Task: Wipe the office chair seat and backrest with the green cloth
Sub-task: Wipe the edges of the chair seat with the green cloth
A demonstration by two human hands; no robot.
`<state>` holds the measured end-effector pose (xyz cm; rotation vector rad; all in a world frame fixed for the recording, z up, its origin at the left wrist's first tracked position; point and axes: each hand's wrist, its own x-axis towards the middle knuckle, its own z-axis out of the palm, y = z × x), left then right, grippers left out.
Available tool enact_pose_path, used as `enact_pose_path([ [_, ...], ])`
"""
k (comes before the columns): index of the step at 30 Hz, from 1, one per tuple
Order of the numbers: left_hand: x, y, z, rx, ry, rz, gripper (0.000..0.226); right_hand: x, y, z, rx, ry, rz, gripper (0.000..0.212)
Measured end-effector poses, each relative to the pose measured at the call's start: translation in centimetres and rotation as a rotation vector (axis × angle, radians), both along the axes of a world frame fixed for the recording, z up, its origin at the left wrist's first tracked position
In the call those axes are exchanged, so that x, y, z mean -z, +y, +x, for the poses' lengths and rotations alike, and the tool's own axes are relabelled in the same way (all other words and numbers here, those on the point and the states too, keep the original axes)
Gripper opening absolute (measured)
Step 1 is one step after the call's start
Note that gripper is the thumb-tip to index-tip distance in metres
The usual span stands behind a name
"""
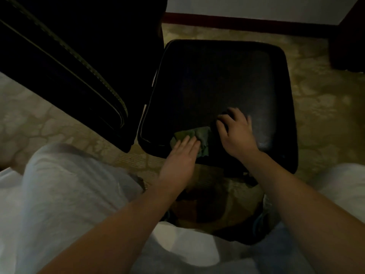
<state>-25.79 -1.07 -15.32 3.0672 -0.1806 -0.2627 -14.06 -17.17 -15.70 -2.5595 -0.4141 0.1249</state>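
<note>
Dim room. Patterned beige carpet (49, 123) underfoot, with a pale wall (256, 6) and dark red skirting board (237, 22) at the far side. Leftmost, the black padded office chair backrest (69, 56) with light piping. Beside it, the black leather-look seat (217, 80). A crumpled green cloth (199, 133) lies on the seat's near left corner. Left hand (181, 157) lies flat on the cloth, fingers straight. Right hand (235, 131) sits on the seat just right of the cloth, fingers curled; cannot tell whether it grips anything. Dark wooden furniture (347, 36) at far right.
</note>
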Motion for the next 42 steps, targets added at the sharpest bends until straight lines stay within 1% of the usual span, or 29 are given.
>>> enact_pose_path([
  [2,0.6,0.3,-0.5,-0.007,-0.008,-0.027,0.061,0.4,0.3,0.9,-0.102,0.013,-0.017,0.041],
  [4,0.9,0.9,-1.1,-0.024,-0.057,-0.057,0.064,1.0,0.2,1.5,-0.157,0.038,-0.082,0.046],
  [6,0.6,1.6,-1.5,-0.074,-0.065,-0.034,0.069,1.5,0.0,1.5,-0.174,0.028,-0.122,0.049],
  [8,0.9,2.2,-1.8,-0.172,-0.117,-0.049,0.073,1.7,0.0,1.5,-0.176,0.020,-0.126,0.051],
  [10,0.7,1.5,-1.7,-0.209,-0.109,-0.068,0.075,1.8,0.1,1.5,-0.172,0.001,-0.146,0.051],
  [13,0.9,-1.0,-1.1,-0.192,-0.112,-0.095,0.071,2.1,0.3,1.4,-0.176,-0.039,-0.203,0.051],
  [16,1.2,-2.5,-0.9,-0.139,-0.120,-0.102,0.070,2.4,0.2,1.5,-0.178,-0.058,-0.213,0.050],
  [20,1.1,-0.2,-1.8,-0.103,-0.154,-0.129,0.067,2.7,0.1,1.7,-0.173,-0.076,-0.204,0.050],
  [22,1.5,1.8,-2.2,-0.161,-0.144,-0.173,0.068,2.7,0.1,1.6,-0.161,-0.080,-0.201,0.050],
  [25,1.1,3.2,-2.4,-0.248,-0.130,-0.232,0.060,2.6,0.3,1.5,-0.152,-0.061,-0.219,0.053],
  [27,0.7,2.3,-2.2,-0.290,-0.128,-0.250,0.056,2.5,0.5,1.6,-0.141,-0.049,-0.234,0.056],
  [30,0.5,0.5,-2.1,-0.396,-0.180,-0.367,0.059,2.1,0.9,1.8,-0.125,-0.020,-0.263,0.058],
  [32,0.7,0.0,-2.1,-0.434,-0.180,-0.430,0.062,2.0,1.1,1.8,-0.117,-0.023,-0.278,0.058],
  [34,1.0,0.3,-2.1,-0.411,-0.166,-0.435,0.062,2.1,1.2,1.7,-0.116,-0.035,-0.287,0.059],
  [38,1.4,0.6,-1.5,-0.413,-0.169,-0.429,0.048,2.5,1.3,1.5,-0.107,-0.058,-0.308,0.059],
  [42,1.6,0.1,-0.9,-0.515,-0.243,-0.454,0.040,2.7,1.3,1.4,-0.101,-0.076,-0.307,0.059],
])
